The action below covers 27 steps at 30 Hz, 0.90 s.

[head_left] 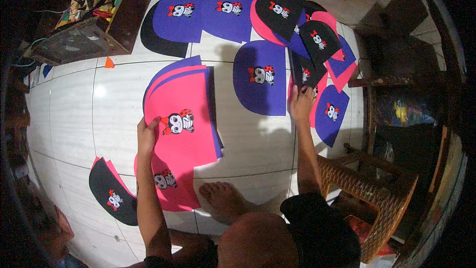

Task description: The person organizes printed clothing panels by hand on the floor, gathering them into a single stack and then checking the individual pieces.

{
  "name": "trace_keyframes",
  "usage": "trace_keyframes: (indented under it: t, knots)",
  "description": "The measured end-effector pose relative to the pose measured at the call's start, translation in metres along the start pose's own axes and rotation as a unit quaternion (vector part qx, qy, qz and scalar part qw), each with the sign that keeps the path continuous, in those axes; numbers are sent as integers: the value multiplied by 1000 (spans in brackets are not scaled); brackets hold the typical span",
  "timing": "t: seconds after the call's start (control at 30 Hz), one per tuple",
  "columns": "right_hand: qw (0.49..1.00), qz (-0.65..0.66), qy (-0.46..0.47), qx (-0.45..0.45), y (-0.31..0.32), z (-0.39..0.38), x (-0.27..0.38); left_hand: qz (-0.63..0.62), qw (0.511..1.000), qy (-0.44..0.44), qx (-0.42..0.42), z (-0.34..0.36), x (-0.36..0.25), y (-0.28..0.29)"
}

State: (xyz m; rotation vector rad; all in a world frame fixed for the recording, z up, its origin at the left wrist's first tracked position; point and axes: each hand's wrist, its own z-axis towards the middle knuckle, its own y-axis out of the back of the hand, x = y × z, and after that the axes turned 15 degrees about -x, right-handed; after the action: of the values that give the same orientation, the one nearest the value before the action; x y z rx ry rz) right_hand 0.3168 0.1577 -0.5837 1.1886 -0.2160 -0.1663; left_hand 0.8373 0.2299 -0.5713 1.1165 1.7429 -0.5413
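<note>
My left hand (150,129) grips the left edge of a stack of dome-shaped sheets (178,97), pink on top with purple and black layers, each top bearing a cartoon ladybug print. Another pink piece (181,193) lies beneath its lower end. At the right, my right hand (302,99) has closed fingers on a black piece (311,62) with the same print, among overlapping pink and purple pieces. A lone purple piece (258,57) lies between my hands, and another (329,129) is right of my right hand.
More pieces (178,27) lie along the back of the tiled floor (64,114). A cluttered wooden shelf (79,42) is top left; a wicker seat (377,188) and dark furniture stand at right. A black pink-backed piece (104,183) lies lower left. My bare foot (218,196) rests centrally.
</note>
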Motion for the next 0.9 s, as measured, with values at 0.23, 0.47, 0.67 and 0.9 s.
trace_keyframes:
  t: [0.23,0.47,0.67,0.9]
  knots:
    - [873,415,168,193,86,-104,189,-62,995,60,41,5,8,-8]
    - [802,478,244,264,70,-134,160,105,986,-91,91,-15,-7,-15]
    - [995,67,0,-69,27,-57,-10,102,990,-87,41,-14,0,-24]
    - [998,40,-9,-37,27,-72,-7,98,987,-106,73,-34,-15,-39]
